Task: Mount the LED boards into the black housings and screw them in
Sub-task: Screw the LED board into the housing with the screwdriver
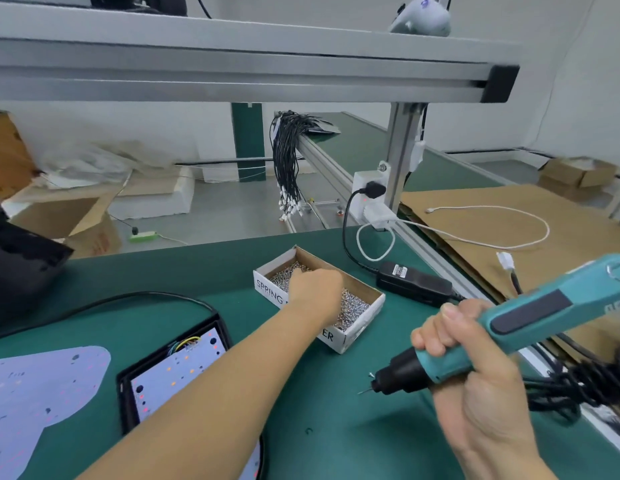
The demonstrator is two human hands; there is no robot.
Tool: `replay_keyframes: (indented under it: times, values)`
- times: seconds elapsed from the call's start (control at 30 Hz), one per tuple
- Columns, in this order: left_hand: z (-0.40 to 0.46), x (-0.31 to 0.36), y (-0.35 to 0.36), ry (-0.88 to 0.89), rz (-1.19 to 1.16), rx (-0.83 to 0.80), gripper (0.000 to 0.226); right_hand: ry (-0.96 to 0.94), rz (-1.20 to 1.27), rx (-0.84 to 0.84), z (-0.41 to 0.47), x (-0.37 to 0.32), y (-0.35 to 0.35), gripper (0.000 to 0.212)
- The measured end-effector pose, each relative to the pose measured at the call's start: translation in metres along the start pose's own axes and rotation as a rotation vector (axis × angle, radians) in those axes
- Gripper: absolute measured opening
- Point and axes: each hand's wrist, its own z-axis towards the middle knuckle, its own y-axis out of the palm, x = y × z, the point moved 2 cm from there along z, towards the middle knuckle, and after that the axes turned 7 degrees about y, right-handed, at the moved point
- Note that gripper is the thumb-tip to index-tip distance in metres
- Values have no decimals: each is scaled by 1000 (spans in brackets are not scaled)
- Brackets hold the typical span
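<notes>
Left fingers (pixel 303 277) — hidden among screws (pixel 353 306)

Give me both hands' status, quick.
Left hand: reaching into the screw box, fingers curled; whether it grips a screw cannot be told.
Right hand: closed around the teal electric screwdriver.

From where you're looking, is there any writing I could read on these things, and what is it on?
"SPRING": front wall of the cardboard screw box.
"ER": end of a second word on the same wall; the left hand and forearm hide the rest.
White label on the black power adapter: too small to read.
Red print on the cardboard carton on the floor: blurred.
Electric screwdriver: no legible text.
</notes>
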Motion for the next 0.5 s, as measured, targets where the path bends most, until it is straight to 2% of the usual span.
replay_keyframes:
  times: [0.07,0.13,0.17,0.23,0.33,0.4,0.5]
  values:
    - [-3,-2,0,15,36,-37,27,0,-3,-10,-1,-1,3,22]
    - [-8,-3,-8,3,-105,18,26,2,2,-17,-2,-4,5,22]
    - [-11,-5,-15,-40,-315,82,20,-1,6,-20,-3,-6,6,23]
    - [-23,-10,-32,-161,-885,156,15,-8,13,-30,-4,-11,9,23]
    - [-70,-25,-54,-248,-1597,184,14,-7,34,-59,-9,-18,16,23]
    - [-111,-37,-61,-263,-1834,187,14,-4,61,-92,-12,-19,25,22]
    - [-170,-52,-55,-328,-2025,231,13,8,124,-154,-20,-15,45,23]
